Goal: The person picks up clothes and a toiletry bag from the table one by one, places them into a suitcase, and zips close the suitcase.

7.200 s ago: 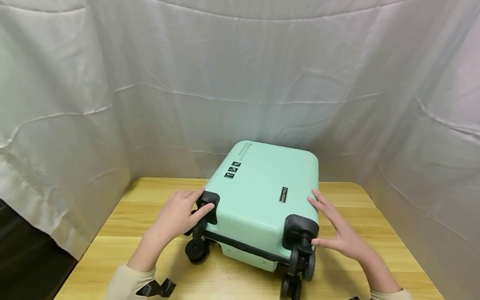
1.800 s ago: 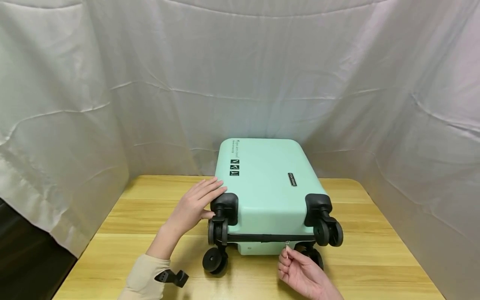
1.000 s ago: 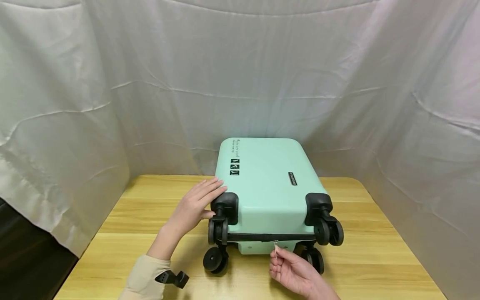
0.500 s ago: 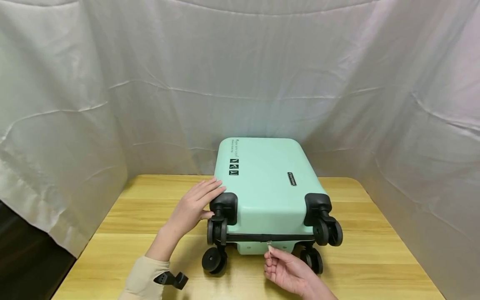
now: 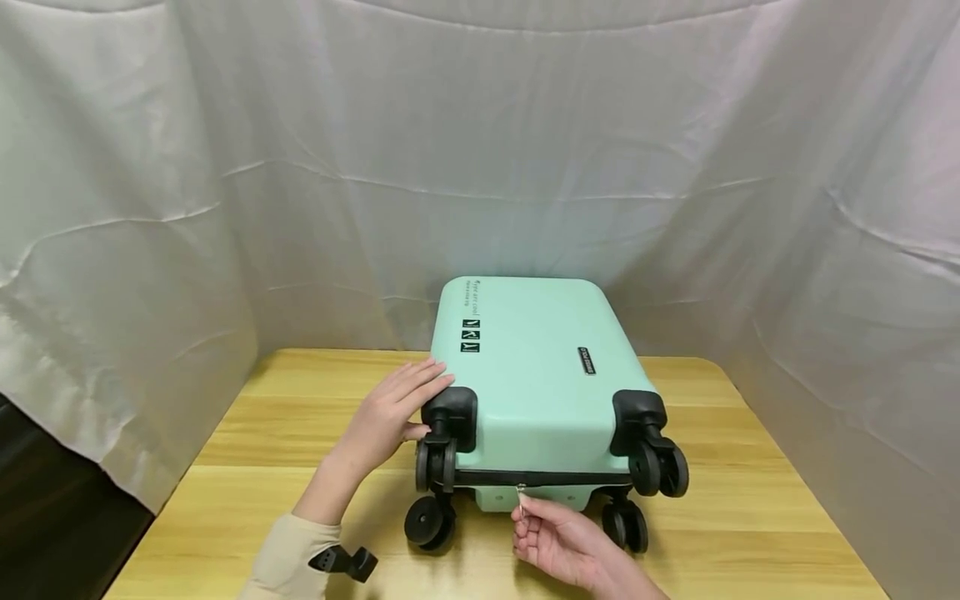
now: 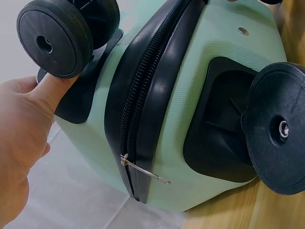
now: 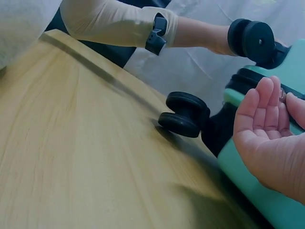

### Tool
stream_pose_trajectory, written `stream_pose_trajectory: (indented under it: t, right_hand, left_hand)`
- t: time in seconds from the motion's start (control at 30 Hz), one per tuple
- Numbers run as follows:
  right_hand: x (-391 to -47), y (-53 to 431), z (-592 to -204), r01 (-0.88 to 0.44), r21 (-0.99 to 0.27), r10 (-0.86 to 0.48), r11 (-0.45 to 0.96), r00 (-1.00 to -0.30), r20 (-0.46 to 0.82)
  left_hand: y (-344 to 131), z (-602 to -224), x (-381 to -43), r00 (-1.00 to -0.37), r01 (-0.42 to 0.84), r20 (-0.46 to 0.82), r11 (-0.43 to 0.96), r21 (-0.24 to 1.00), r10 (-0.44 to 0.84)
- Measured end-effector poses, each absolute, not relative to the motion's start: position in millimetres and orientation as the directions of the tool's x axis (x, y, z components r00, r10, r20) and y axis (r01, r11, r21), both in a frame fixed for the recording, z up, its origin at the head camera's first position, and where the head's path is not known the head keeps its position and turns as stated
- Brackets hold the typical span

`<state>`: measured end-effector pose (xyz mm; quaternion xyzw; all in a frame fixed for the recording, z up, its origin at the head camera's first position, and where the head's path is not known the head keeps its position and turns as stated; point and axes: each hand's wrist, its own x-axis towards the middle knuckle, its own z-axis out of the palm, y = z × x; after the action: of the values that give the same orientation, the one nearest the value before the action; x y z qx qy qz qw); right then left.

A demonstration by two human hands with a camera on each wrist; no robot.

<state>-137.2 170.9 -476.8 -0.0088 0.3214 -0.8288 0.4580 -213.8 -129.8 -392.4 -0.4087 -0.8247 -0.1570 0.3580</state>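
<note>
- Head view shows the mint-green hard-shell suitcase (image 5: 536, 375) lying flat on the pale wooden table (image 5: 750, 517), wheel end nearest the person, black zip band running along that near edge
- Right hand (image 5: 551, 542) pinches the thin silver zip pull (image 5: 521, 498) between thumb and fingertips, about midway along the near edge and closer to the left wheels; the left wrist view shows the same pull (image 6: 145, 171) sticking out from the black zipper coil (image 6: 143, 95)
- Left hand (image 5: 386, 417) lies with straight fingers against the case's left side, thumb beside the black caster wheel (image 5: 435, 462), holding nothing; from the left wrist view the thumb touches under a wheel (image 6: 55, 38)
- Risk, as I judge it: the pull is slender and gripped only at its tip, so it may slip out of the fingers if tugged at an angle to the coil
- Rounded corner by the left wheel housing looks the likeliest place for the slider to snag
- Case rests on a smooth top with free-rolling casters at the near end; a sideways pull could swing it unless the flat left hand braces firmly
</note>
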Motion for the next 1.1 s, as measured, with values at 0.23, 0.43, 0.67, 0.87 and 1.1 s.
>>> stream_pose_trajectory:
  t: [0.23, 0.43, 0.67, 0.87, 1.1]
  right_hand:
    - [-140, 162, -477, 0.751, -0.561, -0.784, -0.35, -0.562, -0.263]
    - [-141, 159, -477, 0.747, -0.576, -0.792, -0.334, -0.553, -0.258]
    - [-145, 154, -474, 0.744, -0.596, -0.801, -0.302, -0.537, -0.265]
    - [-144, 146, -473, 0.716, -0.637, -0.785, -0.284, -0.555, -0.275]
    - [-145, 132, -472, 0.715, -0.644, -0.772, -0.271, -0.561, -0.298]
  left_hand:
    - [-128, -394, -214, -0.409, 0.789, 0.713, 0.613, -0.037, 0.57]
    - [-129, -394, -212, -0.424, 0.786, 0.718, 0.618, -0.012, 0.552]
    - [-126, -392, -213, -0.425, 0.791, 0.718, 0.612, -0.002, 0.551]
    - [-125, -391, -213, -0.438, 0.79, 0.71, 0.614, 0.01, 0.551]
    - [-121, -392, -213, -0.438, 0.791, 0.713, 0.612, 0.015, 0.548]
